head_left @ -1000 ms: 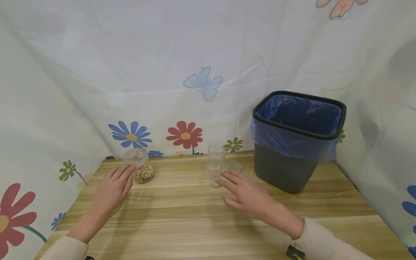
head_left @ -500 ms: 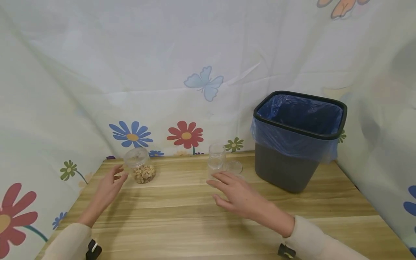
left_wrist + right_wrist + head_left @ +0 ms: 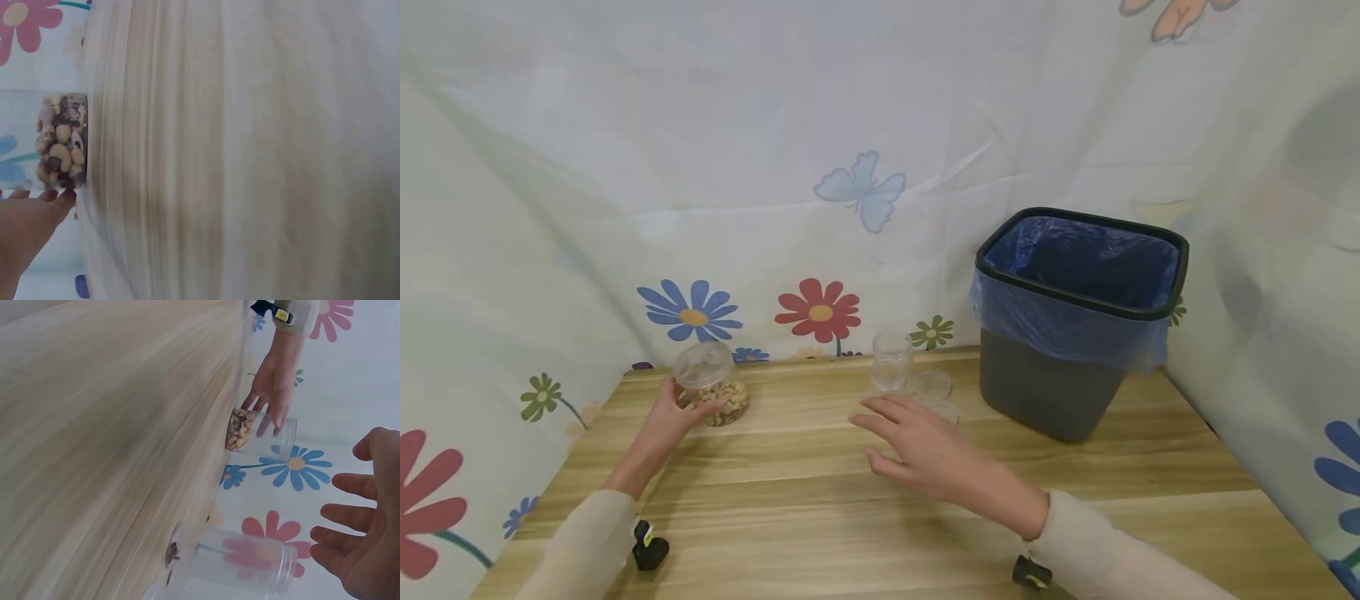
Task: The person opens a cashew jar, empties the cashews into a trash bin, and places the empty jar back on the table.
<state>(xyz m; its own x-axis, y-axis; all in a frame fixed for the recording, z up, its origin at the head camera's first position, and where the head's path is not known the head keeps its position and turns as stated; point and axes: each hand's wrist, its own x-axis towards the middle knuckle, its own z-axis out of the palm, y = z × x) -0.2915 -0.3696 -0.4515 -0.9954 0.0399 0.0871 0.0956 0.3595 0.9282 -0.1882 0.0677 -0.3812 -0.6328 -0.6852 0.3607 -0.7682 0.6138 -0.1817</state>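
Note:
A clear jar (image 3: pixel 706 367) with mixed nuts (image 3: pixel 61 142) in its lower part stands upright at the table's left. Around its near left side reaches my left hand (image 3: pixel 666 421), thumb across the front and fingers along the side. In the right wrist view those fingers look fairly straight against the jar wall. My right hand (image 3: pixel 932 454) hovers over the table with fingers spread and holds nothing. Just beyond it a second clear jar (image 3: pixel 892 354) stands, its lower part hidden by the hand. Dark bits (image 3: pixel 172 551) show near that jar's base in the right wrist view.
Two clear round discs, like lids, lie beside the second jar: one disc (image 3: pixel 932 385) behind, another disc (image 3: pixel 946 412) partly behind my right hand. A grey bin (image 3: pixel 1048 383) with a blue liner stands at right. A flowered cloth (image 3: pixel 760 242) backs the wooden table (image 3: pixel 797 517).
My left hand drew back from the nut jar, then came in from the left, its thumb now over the jar's front. My right hand drifted left. The jars stayed in place.

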